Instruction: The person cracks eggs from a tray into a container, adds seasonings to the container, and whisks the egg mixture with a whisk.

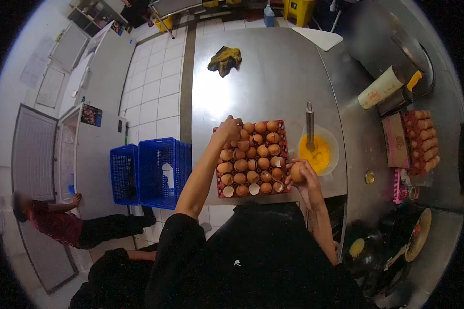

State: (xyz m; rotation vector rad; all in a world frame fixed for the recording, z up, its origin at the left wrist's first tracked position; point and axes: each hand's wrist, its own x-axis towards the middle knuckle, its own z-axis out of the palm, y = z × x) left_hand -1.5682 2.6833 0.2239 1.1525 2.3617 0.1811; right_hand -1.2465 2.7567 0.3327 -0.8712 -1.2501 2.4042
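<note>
A red egg tray (pixel 284 125) lies on the steel table before me, filled with brown eggs and cracked shells; several shells are broken open, with white insides showing. My left hand (pixel 230 129) reaches over the tray's far left corner, fingers down among the shells. Whether it grips one is hidden. In my right hand (pixel 308 178) I hold a whole-looking brown egg (pixel 297 172), just off the tray's right side. Right behind that hand stands a translucent bowl (pixel 334 148) of yellow beaten egg (pixel 320 154). A metal whisk (pixel 310 123) stands in it, handle leaning on the far rim.
A dark-and-yellow cloth (pixel 226 61) lies farther back on the table. To the right are a tall cup (pixel 381 88), a carton (pixel 395 141), another stack of eggs (pixel 424 141) and pans (pixel 365 247). Blue crates (pixel 164 174) stand left on the floor; a person (pixel 58 224) is beside a fridge.
</note>
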